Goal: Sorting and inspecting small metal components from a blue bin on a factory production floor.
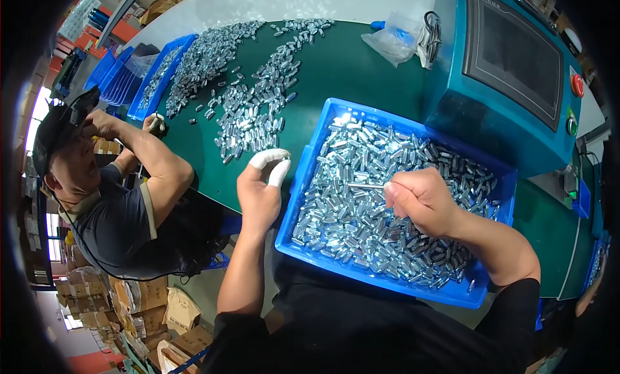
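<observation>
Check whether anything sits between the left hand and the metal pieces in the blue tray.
Only the blue tray's near-left wall. The left hand hovers just outside it, over the green table; the metal pieces lie uncovered inside. The right hand is farther right, holding a thin rod.

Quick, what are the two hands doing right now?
Left hand: raised beside the blue tray, white-capped fingertips pinched together; holding anything cannot be told.
Right hand: closed on a thin metal rod.
</observation>
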Tool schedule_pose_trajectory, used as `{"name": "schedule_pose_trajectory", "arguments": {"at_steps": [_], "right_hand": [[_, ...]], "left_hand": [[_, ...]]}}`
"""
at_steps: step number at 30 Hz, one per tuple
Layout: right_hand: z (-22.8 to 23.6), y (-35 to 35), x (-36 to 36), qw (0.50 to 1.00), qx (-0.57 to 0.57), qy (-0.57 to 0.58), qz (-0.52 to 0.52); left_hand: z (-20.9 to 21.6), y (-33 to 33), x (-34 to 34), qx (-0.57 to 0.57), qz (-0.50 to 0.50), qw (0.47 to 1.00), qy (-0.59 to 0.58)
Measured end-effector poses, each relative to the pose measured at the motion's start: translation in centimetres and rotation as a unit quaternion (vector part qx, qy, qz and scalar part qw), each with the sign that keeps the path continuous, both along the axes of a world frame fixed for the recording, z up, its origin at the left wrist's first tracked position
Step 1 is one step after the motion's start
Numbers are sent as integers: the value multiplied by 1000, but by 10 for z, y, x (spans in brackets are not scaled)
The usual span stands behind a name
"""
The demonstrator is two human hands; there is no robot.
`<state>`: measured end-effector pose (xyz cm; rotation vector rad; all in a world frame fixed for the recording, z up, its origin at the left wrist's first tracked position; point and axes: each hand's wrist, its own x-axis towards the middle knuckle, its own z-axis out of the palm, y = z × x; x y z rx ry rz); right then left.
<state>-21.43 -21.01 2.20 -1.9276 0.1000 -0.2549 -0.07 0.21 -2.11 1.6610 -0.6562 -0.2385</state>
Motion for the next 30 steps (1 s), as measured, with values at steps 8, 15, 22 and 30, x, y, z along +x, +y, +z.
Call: {"name": "schedule_pose_trajectory", "arguments": {"at_steps": [8, 15, 22, 30], "right_hand": [[-5, 0, 2, 997, -16, -44, 55], [-9, 0, 2, 998, -46, -19, 45], [-11, 3, 0, 991, -117, -30, 65], [-12, 6, -1, 989, -116, -46, 75]], "left_hand": [[31, 1, -65, -100, -193, 965, 149], [17, 0, -78, -28, -133, 985, 104], [16, -2, -87, -43, -93, 983, 150], [21, -1, -89, -56, -191, 953, 230]]}}
